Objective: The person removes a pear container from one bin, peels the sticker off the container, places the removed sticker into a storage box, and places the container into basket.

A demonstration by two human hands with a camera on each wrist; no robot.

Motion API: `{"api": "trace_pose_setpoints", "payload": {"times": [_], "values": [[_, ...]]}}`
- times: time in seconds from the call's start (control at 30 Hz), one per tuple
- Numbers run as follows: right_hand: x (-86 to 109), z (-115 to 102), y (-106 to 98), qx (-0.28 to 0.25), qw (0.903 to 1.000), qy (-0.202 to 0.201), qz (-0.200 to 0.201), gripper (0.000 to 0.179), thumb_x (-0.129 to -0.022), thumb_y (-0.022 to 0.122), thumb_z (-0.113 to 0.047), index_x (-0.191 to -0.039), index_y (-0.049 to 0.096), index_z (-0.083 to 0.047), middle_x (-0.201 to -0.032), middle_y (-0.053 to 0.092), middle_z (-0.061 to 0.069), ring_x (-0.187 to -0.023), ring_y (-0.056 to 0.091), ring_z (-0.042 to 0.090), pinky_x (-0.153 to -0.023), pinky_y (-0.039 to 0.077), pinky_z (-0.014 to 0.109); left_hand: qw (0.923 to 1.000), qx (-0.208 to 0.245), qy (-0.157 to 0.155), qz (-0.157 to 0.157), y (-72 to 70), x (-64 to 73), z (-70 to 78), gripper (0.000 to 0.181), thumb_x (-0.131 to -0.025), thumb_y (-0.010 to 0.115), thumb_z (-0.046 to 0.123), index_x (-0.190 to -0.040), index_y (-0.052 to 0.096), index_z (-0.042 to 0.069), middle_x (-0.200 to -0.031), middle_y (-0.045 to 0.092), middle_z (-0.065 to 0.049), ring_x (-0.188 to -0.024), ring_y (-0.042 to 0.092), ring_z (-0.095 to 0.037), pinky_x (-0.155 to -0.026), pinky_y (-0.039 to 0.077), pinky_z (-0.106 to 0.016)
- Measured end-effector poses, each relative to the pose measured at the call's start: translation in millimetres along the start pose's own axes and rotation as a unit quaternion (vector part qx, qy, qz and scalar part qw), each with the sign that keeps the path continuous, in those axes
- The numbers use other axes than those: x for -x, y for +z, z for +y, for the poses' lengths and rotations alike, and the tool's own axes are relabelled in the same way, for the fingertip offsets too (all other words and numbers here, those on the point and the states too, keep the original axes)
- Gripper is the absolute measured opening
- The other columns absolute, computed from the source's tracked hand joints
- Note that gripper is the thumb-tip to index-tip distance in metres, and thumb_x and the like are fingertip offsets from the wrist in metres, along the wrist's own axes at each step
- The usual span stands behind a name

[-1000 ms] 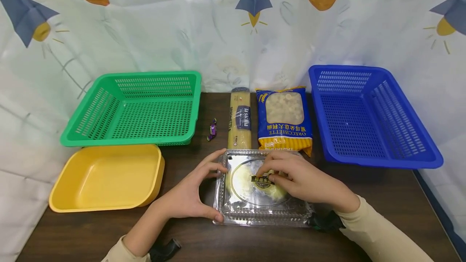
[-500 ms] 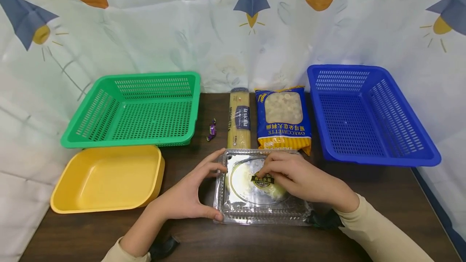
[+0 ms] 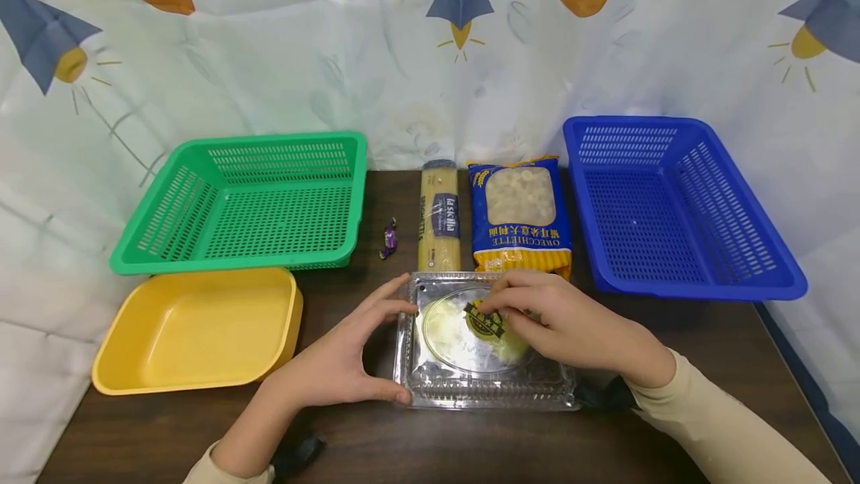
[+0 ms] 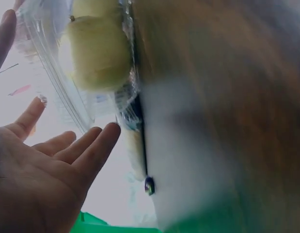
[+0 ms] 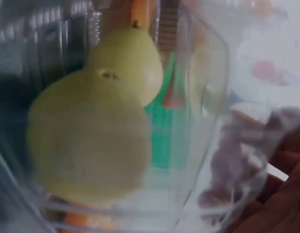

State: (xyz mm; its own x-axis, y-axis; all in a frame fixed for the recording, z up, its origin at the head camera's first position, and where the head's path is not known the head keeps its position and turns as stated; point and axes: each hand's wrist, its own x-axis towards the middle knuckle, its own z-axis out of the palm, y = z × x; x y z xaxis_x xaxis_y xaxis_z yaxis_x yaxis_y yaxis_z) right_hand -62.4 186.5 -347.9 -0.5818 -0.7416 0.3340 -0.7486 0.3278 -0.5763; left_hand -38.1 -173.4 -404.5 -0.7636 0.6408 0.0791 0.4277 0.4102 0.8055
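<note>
We find the sticker partly too small to read; the right hand hides part of the clear box. The left wrist view shows us a blurred bench.

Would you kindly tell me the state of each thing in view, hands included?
Clear container: apparently closed, pale fruit inside.
Sticker: askew; whether stuck down, unclear.
Left hand: spread at the container's edge.
Right hand: fingers bent at the sticker.
Spaghetti: packaged, lying.
Orecchiette bag: lying, window upward.
Candy: wrapped, lying.
Green basket: upright, uncovered.
Blue basket: upright, uncovered.
Yellow tub: upright, uncovered.
</note>
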Motion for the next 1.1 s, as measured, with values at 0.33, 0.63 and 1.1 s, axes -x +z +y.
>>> {"api": "trace_pose_setpoints", "payload": {"times": [0.33, 0.63, 1.1], "values": [[-15.6, -7, -15, -0.070, 0.9973, 0.022, 0.001, 0.033, -0.102, 0.075, -0.002, -0.132, 0.077, -0.017, -0.122, 0.072, -0.006, -0.093, 0.065, 0.009, -0.069, 0.058, 0.027, 0.9959, -0.032, -0.031, 0.079, -17.6, 15.6, 7.6, 0.091, -0.085, 0.096, 0.048, -0.160, 0.047, 0.034, -0.179, 0.023, 0.010, -0.139, 0.060, -0.031, -0.111, 0.051, -0.063], [-51.3, -8, -20, -0.154, 0.9871, 0.043, 0.015, 0.029, -0.104, 0.075, -0.004, -0.131, 0.078, -0.016, -0.114, 0.073, -0.009, -0.096, 0.064, 0.016, -0.073, 0.055, 0.032, 0.9702, -0.065, -0.038, 0.230, -63.1, 57.5, 12.3, 0.089, -0.082, 0.094, -0.005, -0.159, 0.055, 0.018, -0.171, 0.041, -0.005, -0.127, 0.064, -0.010, -0.113, 0.043, -0.015], [-126.9, -11, -4, -0.226, 0.9732, 0.037, -0.016, 0.014, -0.108, 0.070, -0.011, -0.119, 0.080, -0.013, -0.111, 0.077, -0.004, -0.092, 0.068, 0.019, -0.075, 0.057, 0.036, 0.9212, -0.129, -0.158, 0.332, -133.1, 128.7, -38.6, 0.085, -0.087, 0.090, 0.002, -0.162, 0.050, 0.008, -0.172, 0.037, -0.004, -0.151, 0.039, -0.013, -0.109, 0.029, -0.004]]}}
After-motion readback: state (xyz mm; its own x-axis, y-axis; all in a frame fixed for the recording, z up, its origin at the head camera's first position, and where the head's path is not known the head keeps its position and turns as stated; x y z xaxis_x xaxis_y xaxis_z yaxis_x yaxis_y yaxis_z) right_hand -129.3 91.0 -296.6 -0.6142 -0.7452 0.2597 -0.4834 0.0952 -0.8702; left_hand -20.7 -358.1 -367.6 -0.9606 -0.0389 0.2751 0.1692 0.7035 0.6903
